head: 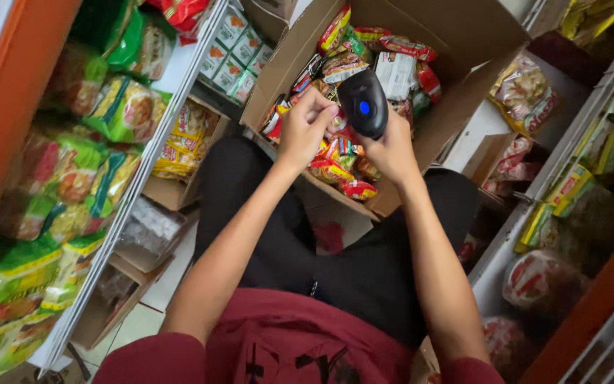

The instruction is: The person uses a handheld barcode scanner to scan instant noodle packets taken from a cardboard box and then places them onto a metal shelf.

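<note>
My right hand (392, 151) grips a black handheld scanner (364, 103) with a blue light on its top, held over an open cardboard box (456, 43) full of small colourful snack packets. My left hand (303, 128) is beside the scanner, fingers pinched on one small packet (336, 122) just above the pile. Both hands are over the box's near edge, above my lap in black trousers.
Shelves of green and yellow snack bags (72, 178) line the left side, with small boxes (232, 46) higher up. More bagged goods (527, 92) fill shelves on the right. Cardboard cartons (179, 185) sit on the floor at left.
</note>
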